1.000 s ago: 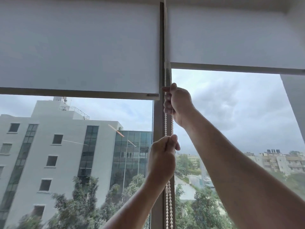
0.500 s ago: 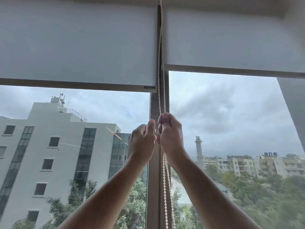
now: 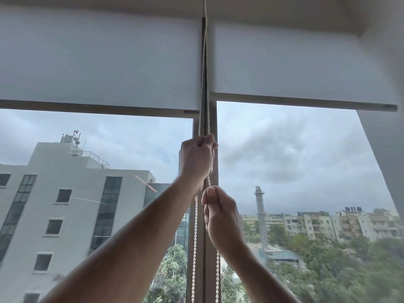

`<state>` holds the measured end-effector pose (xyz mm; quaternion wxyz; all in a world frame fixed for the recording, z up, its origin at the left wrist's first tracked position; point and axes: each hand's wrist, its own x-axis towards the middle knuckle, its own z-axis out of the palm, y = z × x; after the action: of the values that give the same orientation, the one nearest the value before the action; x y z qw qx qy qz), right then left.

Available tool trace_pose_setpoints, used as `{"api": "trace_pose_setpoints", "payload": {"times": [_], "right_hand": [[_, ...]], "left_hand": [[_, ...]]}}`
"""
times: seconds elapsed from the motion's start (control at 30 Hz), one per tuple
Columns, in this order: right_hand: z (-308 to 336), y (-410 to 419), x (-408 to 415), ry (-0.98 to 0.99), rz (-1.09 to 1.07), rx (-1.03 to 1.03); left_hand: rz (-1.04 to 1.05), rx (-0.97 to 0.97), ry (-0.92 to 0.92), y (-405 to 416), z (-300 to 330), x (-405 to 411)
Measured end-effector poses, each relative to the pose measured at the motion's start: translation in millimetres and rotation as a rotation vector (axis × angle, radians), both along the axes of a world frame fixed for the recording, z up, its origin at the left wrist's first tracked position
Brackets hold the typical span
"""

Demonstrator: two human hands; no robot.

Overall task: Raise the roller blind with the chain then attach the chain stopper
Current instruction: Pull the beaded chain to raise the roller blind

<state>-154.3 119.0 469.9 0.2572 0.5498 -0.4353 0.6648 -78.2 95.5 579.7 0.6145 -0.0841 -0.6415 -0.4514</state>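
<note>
Two white roller blinds hang over the window, the left blind [image 3: 100,62] reaching a little lower than the right blind [image 3: 284,60]. A white beaded chain [image 3: 208,119] drops between them along the grey window post [image 3: 211,270]. My left hand [image 3: 196,159] is the upper one and is closed on the chain just below the left blind's bottom bar. My right hand [image 3: 220,215] grips the chain lower down. Two chain strands [image 3: 194,259] hang on below my hands. No chain stopper shows in view.
Glass panes fill both sides of the post, with a white building [image 3: 65,204] outside on the left and trees and distant blocks on the right. A grey wall edge [image 3: 384,160] slants down at the far right.
My left hand has climbed up the chain and my right hand has dropped lower. One second ago the right hand was the upper one. The left blind's bottom edge has risen.
</note>
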Motion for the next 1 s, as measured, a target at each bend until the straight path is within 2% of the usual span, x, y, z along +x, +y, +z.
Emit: {"api": "trace_pose_setpoints", "payload": {"times": [0.1,0.27,0.43,0.6,0.73,0.83,1.0], "right_hand": [[6,5,-1,-0.074,0.153,0.063],[53,22,-5,-0.199,0.147,-0.023],[104,37,6,-0.221,0.216,-0.013],[136,27,24,-0.201,0.227,0.115],[135,18,26,-0.179,0.158,0.027],[130,15,24,-0.118,0.046,-0.046],[96,7,19,-0.045,0.009,-0.045]], "left_hand": [[0.095,0.03,0.046,0,-7,-6],[0.118,-0.004,0.086,11,-24,-6],[0.13,-0.034,0.109,-2,-63,-10],[0.104,-0.044,0.062,-8,-95,-15],[0.088,-0.095,0.032,-12,-93,-11],[-0.042,-0.113,0.022,-16,-84,-3],[-0.033,0.029,0.022,-28,-40,15]]}}
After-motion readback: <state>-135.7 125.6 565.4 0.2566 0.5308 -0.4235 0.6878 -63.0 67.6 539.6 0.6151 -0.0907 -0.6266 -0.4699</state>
